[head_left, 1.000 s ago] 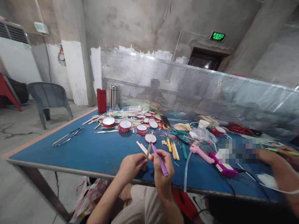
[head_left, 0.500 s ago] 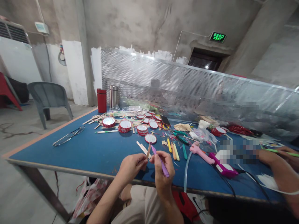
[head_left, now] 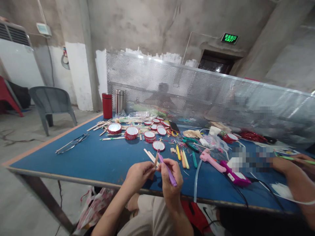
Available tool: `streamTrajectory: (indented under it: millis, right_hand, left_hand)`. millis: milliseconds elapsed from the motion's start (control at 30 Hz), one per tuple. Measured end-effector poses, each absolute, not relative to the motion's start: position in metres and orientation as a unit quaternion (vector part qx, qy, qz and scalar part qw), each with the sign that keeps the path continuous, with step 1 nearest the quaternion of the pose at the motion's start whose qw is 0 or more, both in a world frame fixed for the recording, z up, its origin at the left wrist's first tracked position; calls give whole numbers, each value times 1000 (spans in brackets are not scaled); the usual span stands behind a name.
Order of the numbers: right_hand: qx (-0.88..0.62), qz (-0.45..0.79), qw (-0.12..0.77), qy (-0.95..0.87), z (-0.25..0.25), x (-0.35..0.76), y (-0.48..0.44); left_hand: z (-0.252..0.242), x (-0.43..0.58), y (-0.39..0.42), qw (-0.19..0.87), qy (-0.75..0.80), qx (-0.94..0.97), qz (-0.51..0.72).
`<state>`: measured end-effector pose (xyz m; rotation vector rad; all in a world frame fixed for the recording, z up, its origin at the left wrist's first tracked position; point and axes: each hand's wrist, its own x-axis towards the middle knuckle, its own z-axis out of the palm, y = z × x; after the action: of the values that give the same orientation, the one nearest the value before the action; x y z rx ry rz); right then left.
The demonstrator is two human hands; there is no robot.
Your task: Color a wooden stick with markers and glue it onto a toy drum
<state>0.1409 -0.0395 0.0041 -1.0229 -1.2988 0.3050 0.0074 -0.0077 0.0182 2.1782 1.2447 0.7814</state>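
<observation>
My left hand [head_left: 139,175] is closed around the lower part of a wooden craft stick [head_left: 156,159], which tilts up and away from me. Between the fingers of my right hand [head_left: 172,177] is a purple marker pen [head_left: 171,175], its tip close to the top of the stick; whether they touch I cannot tell. Just beyond the stick lies a round red-rimmed disc [head_left: 158,146] with a pale top. Two pale craft sticks [head_left: 149,154] rest on the blue table [head_left: 103,164], to the left of the held one.
Several red-rimmed discs [head_left: 131,131] and loose sticks spread behind. Coloured markers [head_left: 182,158] lie to the right, then a pink glue gun [head_left: 212,160] and a purple box [head_left: 235,173]. A co-worker's arm [head_left: 292,177] is at far right. A red flask [head_left: 107,106] stands by the perforated screen [head_left: 147,75].
My right hand and the marker have shifted slightly to the left, with the marker tip a little higher along the stick. My left hand stays almost where it was.
</observation>
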Motion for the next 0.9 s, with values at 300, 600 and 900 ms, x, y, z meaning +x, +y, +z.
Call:
streamTrajectory:
  millis: [300, 600, 900]
  right_hand:
    - [-463, 138, 676, -557, 2, 141, -39]
    - [-452, 142, 687, -551, 5, 140, -40]
    - [-456, 139, 670, -569, 0, 142, -38]
  left_hand:
    - [18, 7, -9, 250, 455, 802, 294]
    - [20, 7, -8, 255, 461, 800, 288]
    - [18, 7, -9, 254, 455, 801, 294]
